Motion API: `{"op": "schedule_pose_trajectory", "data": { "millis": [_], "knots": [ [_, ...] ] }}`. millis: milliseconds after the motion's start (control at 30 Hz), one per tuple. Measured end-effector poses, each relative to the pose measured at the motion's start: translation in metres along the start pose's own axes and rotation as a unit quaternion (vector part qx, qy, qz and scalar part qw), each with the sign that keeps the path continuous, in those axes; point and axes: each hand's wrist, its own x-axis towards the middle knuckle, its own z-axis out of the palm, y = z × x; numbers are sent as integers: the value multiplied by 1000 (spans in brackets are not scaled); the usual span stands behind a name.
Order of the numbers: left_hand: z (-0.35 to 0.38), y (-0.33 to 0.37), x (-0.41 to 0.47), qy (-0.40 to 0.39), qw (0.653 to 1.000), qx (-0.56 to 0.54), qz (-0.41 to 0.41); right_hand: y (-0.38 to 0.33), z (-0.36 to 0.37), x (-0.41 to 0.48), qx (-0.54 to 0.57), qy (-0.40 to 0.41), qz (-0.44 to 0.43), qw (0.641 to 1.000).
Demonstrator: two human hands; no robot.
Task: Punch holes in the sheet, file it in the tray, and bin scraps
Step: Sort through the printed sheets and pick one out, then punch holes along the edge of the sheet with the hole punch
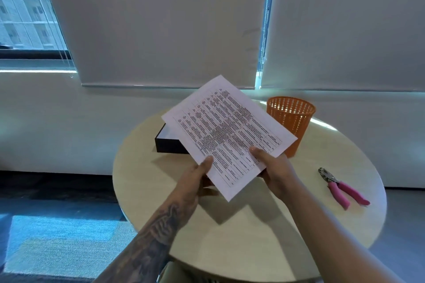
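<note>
Fingers (pixel 206 163) of the left hand (pixel 195 179) and right hand (pixel 276 167) pinch the near edge of the sheet (pixel 227 131) — it hangs tilted above the counter (pixel 253 236), partly over the black tray (pixel 167 143). Gripped at one end only, it could droop and catch the tray's wall — creasing.

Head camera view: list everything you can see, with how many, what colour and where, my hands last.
sheet: one, white with a printed table, held above the table
tray: one, black, far left of the tabletop, partly behind the sheet
bin: one, orange mesh, far right of the tabletop
hole punch: one, pink handles, lying on the right of the tabletop
table: one, beige, round
blinds: two, off-white, lowered behind the table
left hand: one, grips the sheet's near edge
right hand: one, grips the sheet's near edge
</note>
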Motion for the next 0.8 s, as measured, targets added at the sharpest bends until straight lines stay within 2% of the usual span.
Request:
{"op": "schedule_pose_trajectory", "data": {
  "millis": [133, 267, 433, 600, 667, 733, 800],
  "knots": [
    [11, -7, 3, -16, 999, -28, 12, 8, 3, 0, -5, -19, 11, 1000],
    [10, -13, 4, -46, 998, 28, 35, 15, -2, 1, -32, -8, 11, 999],
    [14, -16, 6, 9, 997, 31, 65, 17, -9, -1, -54, 39, 43, 997],
    [13, -19, 9, 32, 991, 87, 99, 12, -29, -2, -153, 69, 45, 985],
    [9, -20, 12, 38, 989, 100, 105, 6, -42, -5, -246, 88, 22, 965],
    [7, -21, 14, 38, 987, 111, 112, 3, -61, -7, -367, 125, -2, 922],
    [6, -21, 16, 39, 986, 111, 118, 4, -86, -8, -531, 173, -4, 829]
  ]
}}
